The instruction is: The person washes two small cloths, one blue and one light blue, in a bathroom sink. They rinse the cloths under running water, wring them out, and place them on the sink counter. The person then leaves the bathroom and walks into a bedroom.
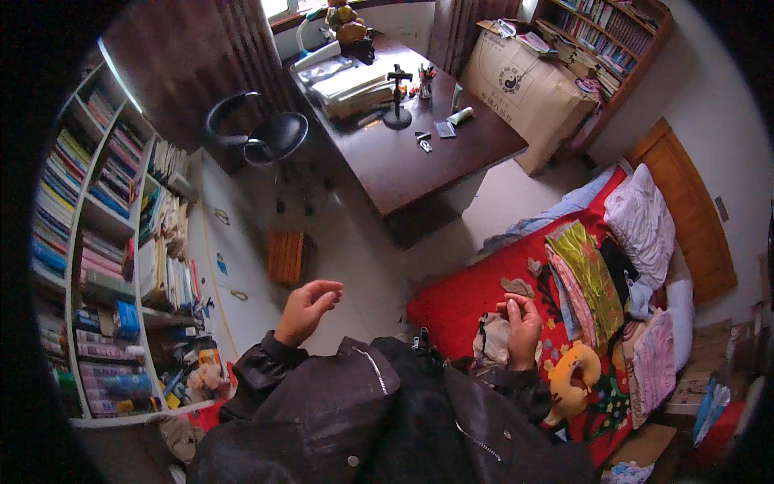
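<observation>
My left hand [308, 310] is raised over the pale floor with its fingers curved and nothing held, below a small wooden stool [286, 258]. My right hand [521, 330] is lifted in front of the bed with its red blanket [459, 302], empty, thumb near the fingertips. Beside it on the bed show a crumpled beige cloth [493, 339], a yellow neck pillow [571, 381] and folded clothes with a green patterned piece [589, 281]. Farther ahead stands a dark wooden desk [417, 160] bearing a black stand [398, 103], a pen holder [426, 85] and a white-green tube [461, 115].
A bookcase [136, 224] full of books lines the left. A black swivel chair [275, 139] stands left of the desk. A large cardboard box [514, 91] leans by another bookshelf [635, 60] at the back right. The bed's wooden headboard [689, 212] is at the right.
</observation>
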`<action>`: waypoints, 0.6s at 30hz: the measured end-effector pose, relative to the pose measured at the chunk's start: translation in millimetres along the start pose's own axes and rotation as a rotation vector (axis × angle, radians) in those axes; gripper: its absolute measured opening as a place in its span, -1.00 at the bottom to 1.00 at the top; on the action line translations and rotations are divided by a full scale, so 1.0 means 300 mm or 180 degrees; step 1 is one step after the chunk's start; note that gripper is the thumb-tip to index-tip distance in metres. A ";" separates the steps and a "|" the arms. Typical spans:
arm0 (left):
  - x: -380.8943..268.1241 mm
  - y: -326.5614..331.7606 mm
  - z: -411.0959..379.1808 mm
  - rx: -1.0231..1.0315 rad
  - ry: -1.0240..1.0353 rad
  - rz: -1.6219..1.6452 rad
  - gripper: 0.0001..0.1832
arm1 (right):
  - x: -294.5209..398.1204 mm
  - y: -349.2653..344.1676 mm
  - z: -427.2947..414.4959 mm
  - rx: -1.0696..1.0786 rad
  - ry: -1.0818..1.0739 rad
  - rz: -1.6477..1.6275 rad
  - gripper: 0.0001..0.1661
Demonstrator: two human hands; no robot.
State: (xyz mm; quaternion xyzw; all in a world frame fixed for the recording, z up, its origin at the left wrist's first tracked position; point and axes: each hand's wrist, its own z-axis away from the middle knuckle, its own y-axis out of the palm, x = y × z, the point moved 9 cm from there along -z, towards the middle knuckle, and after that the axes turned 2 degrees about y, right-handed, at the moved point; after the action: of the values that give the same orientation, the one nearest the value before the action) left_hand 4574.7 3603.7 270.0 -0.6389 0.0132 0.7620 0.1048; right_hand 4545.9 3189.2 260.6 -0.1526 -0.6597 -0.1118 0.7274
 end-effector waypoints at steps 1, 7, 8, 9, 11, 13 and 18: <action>-0.022 -0.014 -0.044 -0.0050 0.0044 -0.0045 -0.74 | 0.018 0.030 -0.052 0.0061 -0.0065 -0.0005 -0.83; -0.054 -0.093 -0.222 -0.0215 0.0039 0.0048 -0.75 | 0.094 0.186 -0.280 0.0397 -0.0201 0.0090 -0.80; -0.041 -0.102 -0.249 -0.0194 -0.0016 0.0053 -0.75 | 0.087 0.194 -0.309 0.0330 -0.0134 0.0001 -0.80; -0.034 -0.111 -0.279 -0.0161 -0.0055 0.0057 -0.75 | 0.085 0.204 -0.341 0.0292 -0.0119 0.0053 -0.80; -0.023 -0.137 -0.355 -0.0117 -0.0094 0.0036 -0.75 | 0.066 0.218 -0.401 0.0204 -0.0033 0.0109 -0.81; -0.019 -0.177 -0.439 -0.0119 -0.0156 -0.0067 -0.75 | 0.058 0.256 -0.458 0.0203 -0.0057 0.0188 -0.81; -0.085 -0.285 -0.692 0.0036 0.0074 0.0190 -0.75 | 0.112 0.386 -0.578 0.0003 -0.0183 0.0286 -0.82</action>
State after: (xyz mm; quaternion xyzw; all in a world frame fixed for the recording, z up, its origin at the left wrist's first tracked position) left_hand 4795.6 3651.7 266.6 -0.6464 0.0379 0.7572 0.0854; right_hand 4752.0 3233.8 270.8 -0.1850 -0.6728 -0.0743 0.7124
